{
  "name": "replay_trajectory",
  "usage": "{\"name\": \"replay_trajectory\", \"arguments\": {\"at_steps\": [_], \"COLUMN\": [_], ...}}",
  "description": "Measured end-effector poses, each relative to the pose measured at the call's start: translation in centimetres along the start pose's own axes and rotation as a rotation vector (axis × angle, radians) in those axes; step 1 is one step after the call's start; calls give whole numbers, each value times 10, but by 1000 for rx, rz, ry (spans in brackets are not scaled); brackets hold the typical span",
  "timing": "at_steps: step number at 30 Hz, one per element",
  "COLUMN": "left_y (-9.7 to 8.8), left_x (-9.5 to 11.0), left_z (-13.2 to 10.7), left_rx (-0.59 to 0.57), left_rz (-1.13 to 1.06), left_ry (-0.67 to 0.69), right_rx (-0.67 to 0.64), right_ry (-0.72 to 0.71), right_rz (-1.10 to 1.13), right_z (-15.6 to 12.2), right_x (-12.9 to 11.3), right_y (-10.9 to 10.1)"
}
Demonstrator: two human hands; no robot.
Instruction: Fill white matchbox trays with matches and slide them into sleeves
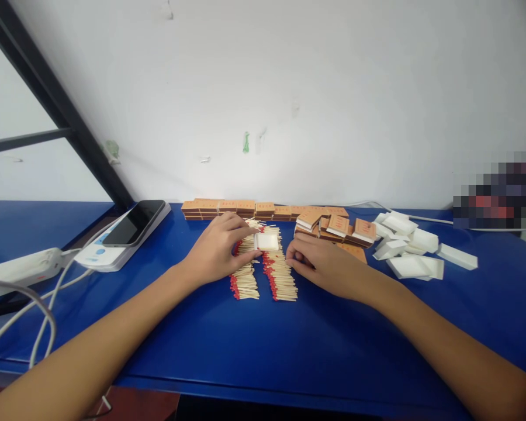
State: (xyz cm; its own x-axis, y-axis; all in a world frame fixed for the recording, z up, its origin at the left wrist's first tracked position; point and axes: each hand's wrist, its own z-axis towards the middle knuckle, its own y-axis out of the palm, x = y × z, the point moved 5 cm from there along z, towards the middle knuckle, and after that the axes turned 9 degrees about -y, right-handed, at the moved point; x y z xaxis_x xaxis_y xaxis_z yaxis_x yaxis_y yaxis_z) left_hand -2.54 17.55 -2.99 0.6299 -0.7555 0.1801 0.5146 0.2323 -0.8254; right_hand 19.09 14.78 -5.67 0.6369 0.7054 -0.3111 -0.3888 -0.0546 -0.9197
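Observation:
My left hand (pixel 221 247) grips a small white matchbox tray (pixel 267 241) at its left side, thumb below and fingers above. Little can be seen inside the tray, which sits over two rows of red-tipped matches, a left row (pixel 246 285) and a right row (pixel 283 280). At the right row's edge is my right hand (pixel 318 260), its fingers curled together; whatever they may hold is hidden. Just behind that hand lies a jumbled stack of orange matchboxes (pixel 338 225), some with white trays partly showing.
Along the wall runs a low line of matchboxes (pixel 236 207). Loose white trays (pixel 414 242) are heaped at the right. To the left, a phone (pixel 134 223) rests on a white box (pixel 99 257), near a power strip (pixel 24 272) and cables. The table (pixel 254 345) is blue.

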Motion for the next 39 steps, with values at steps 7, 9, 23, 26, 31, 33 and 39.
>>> {"name": "replay_trajectory", "arguments": {"at_steps": [7, 9, 23, 26, 31, 33, 39], "left_y": [-1, -1, 1, 1, 1, 1, 1], "left_x": [0, 0, -1, 0, 0, 0, 0], "left_z": [0, 0, -1, -1, 0, 0, 0], "left_rx": [5, -1, 0, -1, -7, -15, -25], "left_rz": [-5, -4, -12, -10, -10, -11, -16], "left_ry": [4, -1, 7, 9, 7, 1, 1], "right_rx": [-8, -9, -10, -15, -34, -40, -41], "right_ry": [-2, -4, -12, -9, -8, -3, -4], "right_rz": [15, 15, 9, 5, 9, 14, 16], "right_z": [-1, -1, -2, -1, 0, 0, 0], "right_x": [-1, -1, 0, 0, 1, 2, 1], "right_y": [-1, -2, 2, 2, 2, 2, 1]}}
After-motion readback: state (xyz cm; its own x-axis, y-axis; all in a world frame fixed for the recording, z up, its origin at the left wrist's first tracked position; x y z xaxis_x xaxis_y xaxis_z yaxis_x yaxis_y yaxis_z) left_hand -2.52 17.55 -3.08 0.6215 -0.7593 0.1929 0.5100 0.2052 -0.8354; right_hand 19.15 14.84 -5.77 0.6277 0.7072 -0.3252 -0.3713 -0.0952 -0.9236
